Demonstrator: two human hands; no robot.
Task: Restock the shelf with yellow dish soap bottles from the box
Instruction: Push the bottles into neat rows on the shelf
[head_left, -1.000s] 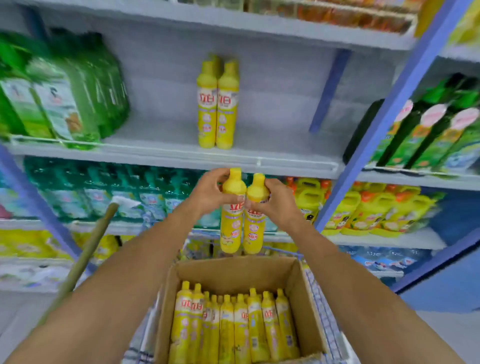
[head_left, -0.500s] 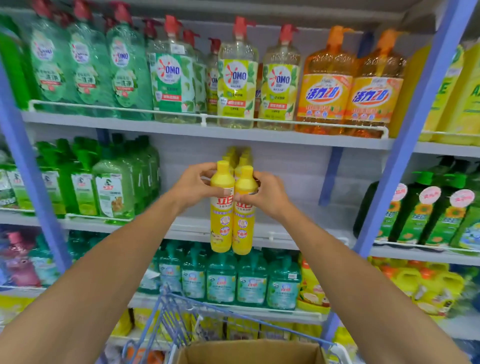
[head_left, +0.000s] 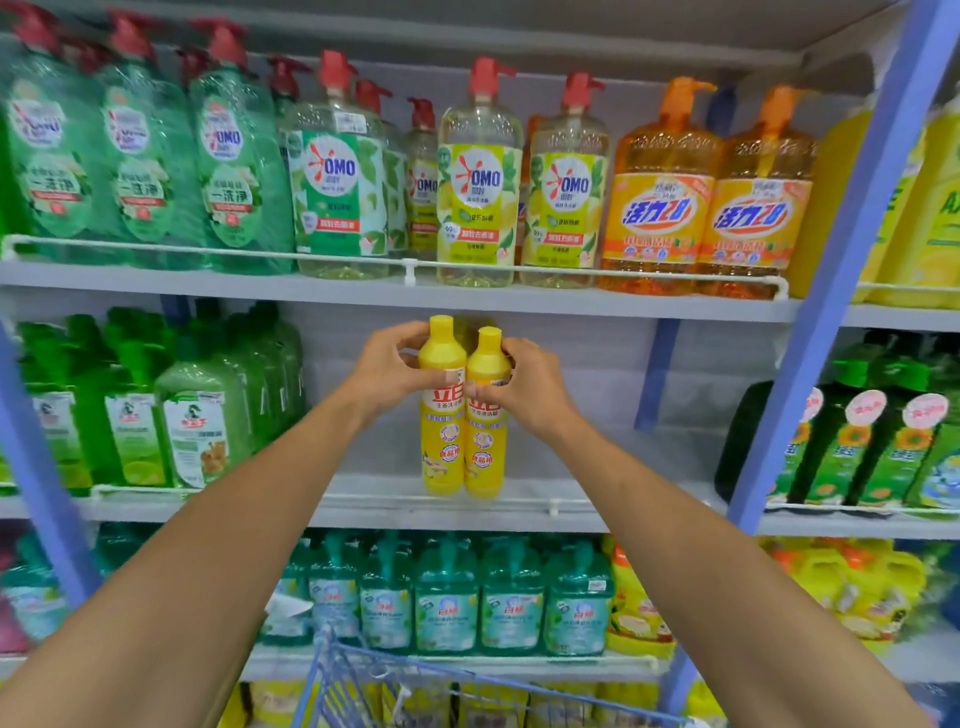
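Item: 2 yellow dish soap bottles held as a pair, the left bottle (head_left: 442, 447) and the right bottle (head_left: 485, 457) upright and touching side by side. Location: middle shelf (head_left: 623, 491), in the open bay between the green bottles (head_left: 197, 426) on the left and the blue upright (head_left: 657, 374) at the back right. The bases sit at shelf-board level just behind the white rail (head_left: 519, 500); whether they rest on the board cannot be told. Handling: the left grip (head_left: 387, 371) wraps fingers and thumb round the shoulder of the left bottle, and the right grip (head_left: 527, 387) holds the right bottle the same way, thumb across the label top. Step, as judged: placing a pair on the shelf, at or near set-down. Next move calls for seating the bases flat, pushing them back clear of the rail with labels facing front, then loosening both grips together so neither bottle tips, and going to the box for more. The box is out of view; only the blue wire cart (head_left: 363, 670) shows below. Appearance: slim opaque yellow plastic, narrow neck, plain yellow cap, red-and-white brand panel above printed roundels. The bottles are tall and narrow-based, so they are likely to topple if nudged. The bay has room for many more beside them.
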